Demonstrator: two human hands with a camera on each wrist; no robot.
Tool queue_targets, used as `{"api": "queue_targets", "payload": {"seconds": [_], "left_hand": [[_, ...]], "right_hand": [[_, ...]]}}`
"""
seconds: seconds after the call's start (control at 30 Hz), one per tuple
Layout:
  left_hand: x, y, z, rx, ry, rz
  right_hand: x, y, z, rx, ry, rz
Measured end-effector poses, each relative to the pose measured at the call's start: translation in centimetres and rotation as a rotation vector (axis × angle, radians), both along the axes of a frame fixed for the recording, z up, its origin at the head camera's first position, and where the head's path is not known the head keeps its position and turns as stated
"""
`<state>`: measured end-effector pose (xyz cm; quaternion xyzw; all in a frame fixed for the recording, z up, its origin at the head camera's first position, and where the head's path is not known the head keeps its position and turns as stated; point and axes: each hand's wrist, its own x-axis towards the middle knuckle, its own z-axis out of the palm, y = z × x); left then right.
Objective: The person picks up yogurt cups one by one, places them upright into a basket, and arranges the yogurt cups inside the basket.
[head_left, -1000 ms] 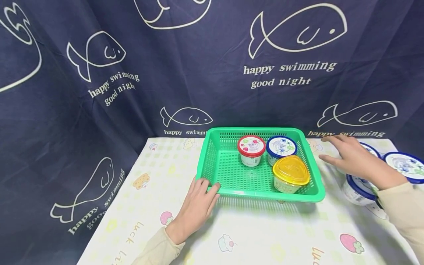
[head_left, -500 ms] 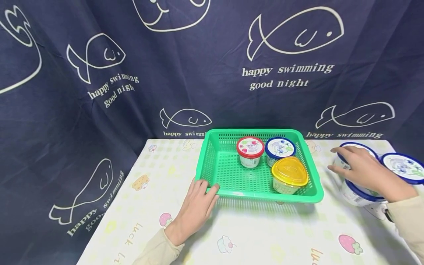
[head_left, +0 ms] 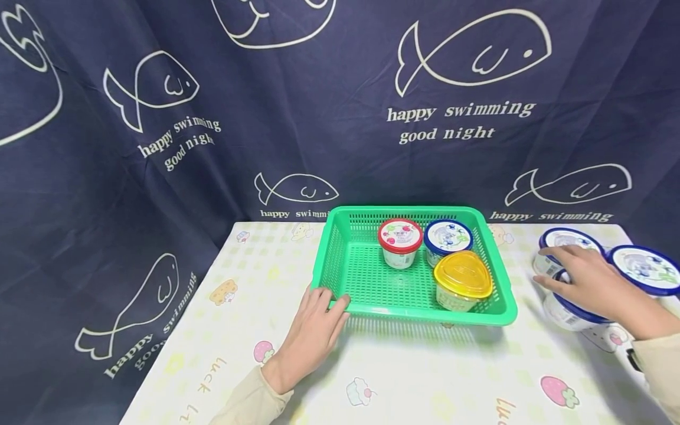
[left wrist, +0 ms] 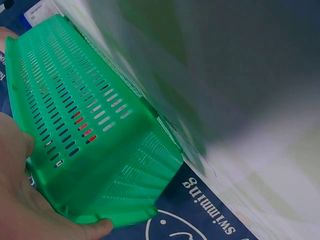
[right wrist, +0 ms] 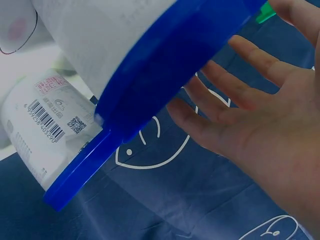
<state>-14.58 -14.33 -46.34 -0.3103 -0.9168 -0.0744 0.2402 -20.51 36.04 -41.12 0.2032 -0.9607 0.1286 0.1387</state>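
My left hand (head_left: 313, 330) grips the near left corner of a green plastic basket (head_left: 404, 310), also seen from below in the left wrist view. Inside it stand a red-lidded tub (head_left: 400, 242), a blue-lidded tub (head_left: 448, 237) and a tub with a yellow lid (head_left: 463, 276). On the right, my right hand (head_left: 592, 286) hovers with spread fingers over a group of white tubs with blue lids. In the right wrist view its fingertips (right wrist: 175, 107) are right beside the lid edge of the nearest tub (right wrist: 115, 35).
Blue-lidded tubs stand close together right of the basket: a back tub (head_left: 568, 236), a right tub (head_left: 645, 268) and a front tub (head_left: 568, 316), partly covered by the hand. A patterned tablecloth (head_left: 414, 378) lies beneath. Behind hangs a dark blue fish-print curtain (head_left: 340, 130).
My right hand has moved right and slightly down, from beside the basket to over the blue-lidded tubs. The left hand and the basket have stayed in place.
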Motion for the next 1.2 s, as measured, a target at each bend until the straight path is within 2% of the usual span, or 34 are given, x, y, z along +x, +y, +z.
{"api": "queue_targets", "payload": {"seconds": [0.2, 0.47, 0.8, 1.2], "left_hand": [[-0.1, 0.0, -0.1, 0.003, 0.027, -0.005], [0.1, 0.0, 0.1, -0.003, 0.027, 0.001], [0.1, 0.0, 0.2, -0.011, 0.018, -0.001], [0.1, 0.0, 0.2, -0.004, 0.025, -0.008]], "right_hand": [[0.5, 0.0, -0.1, 0.031, -0.029, -0.047], [1.1, 0.3, -0.4, 0.027, 0.022, -0.037], [2.1, 0.5, -0.5, 0.014, 0.019, -0.075], [2.8, 1.2, -1.0, 0.017, -0.016, -0.143]]}}
